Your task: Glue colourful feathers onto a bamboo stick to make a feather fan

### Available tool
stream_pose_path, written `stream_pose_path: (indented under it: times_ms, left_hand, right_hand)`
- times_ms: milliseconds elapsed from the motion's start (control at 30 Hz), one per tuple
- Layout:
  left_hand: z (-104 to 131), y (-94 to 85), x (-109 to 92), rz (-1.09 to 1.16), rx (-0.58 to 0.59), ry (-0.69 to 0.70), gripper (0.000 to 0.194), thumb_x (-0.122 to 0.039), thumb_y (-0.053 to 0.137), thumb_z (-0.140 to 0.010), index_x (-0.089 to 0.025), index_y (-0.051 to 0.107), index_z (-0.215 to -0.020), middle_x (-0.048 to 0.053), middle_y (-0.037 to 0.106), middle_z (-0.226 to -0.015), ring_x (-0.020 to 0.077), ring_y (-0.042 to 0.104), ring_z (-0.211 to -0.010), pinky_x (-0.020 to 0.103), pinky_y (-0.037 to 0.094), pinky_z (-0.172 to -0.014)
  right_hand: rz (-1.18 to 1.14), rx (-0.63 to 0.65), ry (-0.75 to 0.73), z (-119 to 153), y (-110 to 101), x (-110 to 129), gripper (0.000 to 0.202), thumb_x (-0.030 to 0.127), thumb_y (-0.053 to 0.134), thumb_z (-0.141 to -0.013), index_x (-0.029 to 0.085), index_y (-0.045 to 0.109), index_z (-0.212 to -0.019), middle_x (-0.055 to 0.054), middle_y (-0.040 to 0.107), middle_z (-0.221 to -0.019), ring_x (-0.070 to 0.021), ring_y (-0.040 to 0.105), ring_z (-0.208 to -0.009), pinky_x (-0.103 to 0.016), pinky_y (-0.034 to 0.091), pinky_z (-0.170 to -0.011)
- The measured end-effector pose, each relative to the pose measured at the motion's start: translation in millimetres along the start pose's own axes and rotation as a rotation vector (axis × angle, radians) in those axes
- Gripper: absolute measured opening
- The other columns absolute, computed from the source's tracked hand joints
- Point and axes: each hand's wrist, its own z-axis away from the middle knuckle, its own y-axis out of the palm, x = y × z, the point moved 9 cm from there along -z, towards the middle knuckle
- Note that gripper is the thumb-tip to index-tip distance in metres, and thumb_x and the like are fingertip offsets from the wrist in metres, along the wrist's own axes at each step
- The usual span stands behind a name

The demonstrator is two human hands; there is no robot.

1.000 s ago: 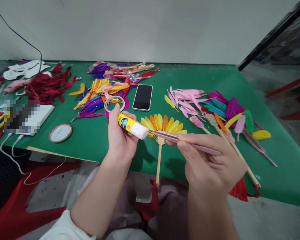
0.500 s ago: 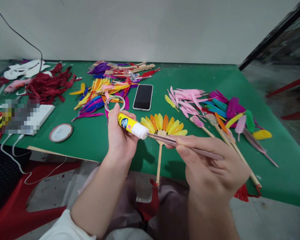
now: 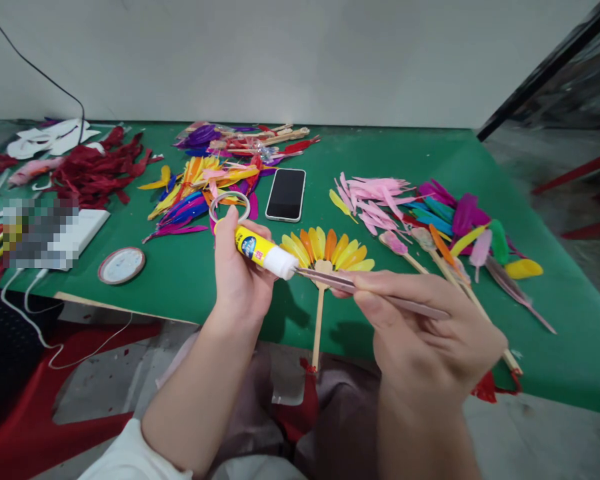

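My left hand (image 3: pixel 243 287) is closed around a yellow glue stick (image 3: pixel 255 247), its white end pointing right and slightly down. In my right hand (image 3: pixel 430 333) are slim metal tweezers (image 3: pixel 340 283), pinched between thumb and fingers. The tweezers' tips meet the white end of the glue stick; whether they grip anything there is too small to tell. Behind and below the tips lies a feather fan (image 3: pixel 324 267) with yellow and orange feathers fanned around a wooden head. Its wooden handle reaches past the table's near edge, with red tassel there.
A phone (image 3: pixel 286 195) lies behind the fan, beside a tape roll (image 3: pixel 248 207) and mixed feathers (image 3: pixel 200 180). Pink feathers (image 3: pixel 380 197) and colourful ones (image 3: pixel 465 207) are on the right, with wooden-handled fans. A round lid (image 3: pixel 122 265), red cloth strips (image 3: pixel 103 170) and cables are left.
Almost nothing differs. My right hand has shifted very slightly right, while the tweezers' tips stay at the glue stick's white end.
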Motion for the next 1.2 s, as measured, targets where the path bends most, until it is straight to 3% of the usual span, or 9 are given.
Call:
stream_pose_path:
  times_ms: [233, 500, 700, 1200]
  left_hand:
    - [-1.4, -1.5, 0.1, 0.022, 0.006, -0.011, 0.026, -0.035, 0.060, -0.067, -0.018, 0.041, -0.061, -0.007, 0.042, -0.050, 0.0043, 0.044, -0.045, 0.016, 0.031, -0.044]
    - [-2.0, 0.4, 2.1, 0.007, 0.015, -0.022, 0.030, -0.038, 0.058, -0.069, -0.017, 0.040, -0.056, -0.006, 0.043, -0.048, 0.0043, 0.043, -0.043, 0.017, 0.031, -0.041]
    - [-2.0, -1.6, -0.1, 0.011, 0.013, -0.012, 0.028, -0.036, 0.062, -0.065, -0.018, 0.041, -0.059, -0.006, 0.042, -0.050, 0.0043, 0.043, -0.045, 0.017, 0.031, -0.043]
    - [-0.8, 1.5, -1.6, -0.008, 0.052, 0.016, 0.029, -0.037, 0.062, -0.066, -0.018, 0.040, -0.059, -0.007, 0.042, -0.050, 0.0040, 0.045, -0.045, 0.017, 0.032, -0.043]
  right_hand:
    - [0.037, -0.047, -0.027, -2.8, -5.0, -1.3, 0.029, 0.004, 0.067, -0.065, 0.027, 0.068, -0.081, 0.005, 0.070, -0.071, -0.0114, 0.064, -0.061, -0.022, 0.053, -0.054]
    - [0.009, 0.019, 0.054, 1.0, 2.0, -3.4, 0.030, 0.006, 0.066, -0.066, 0.029, 0.067, -0.084, 0.006, 0.070, -0.075, -0.0125, 0.065, -0.065, -0.024, 0.055, -0.058]
    - [0.046, -0.025, -0.037, -2.0, -3.1, 0.2, 0.030, 0.006, 0.066, -0.066, 0.030, 0.067, -0.084, 0.005, 0.069, -0.071, -0.0134, 0.064, -0.060, -0.025, 0.053, -0.052]
    - [0.045, -0.013, -0.037, -2.4, -3.1, 0.2, 0.029, 0.005, 0.066, -0.067, 0.029, 0.067, -0.084, 0.005, 0.069, -0.072, -0.0137, 0.065, -0.062, -0.025, 0.054, -0.053]
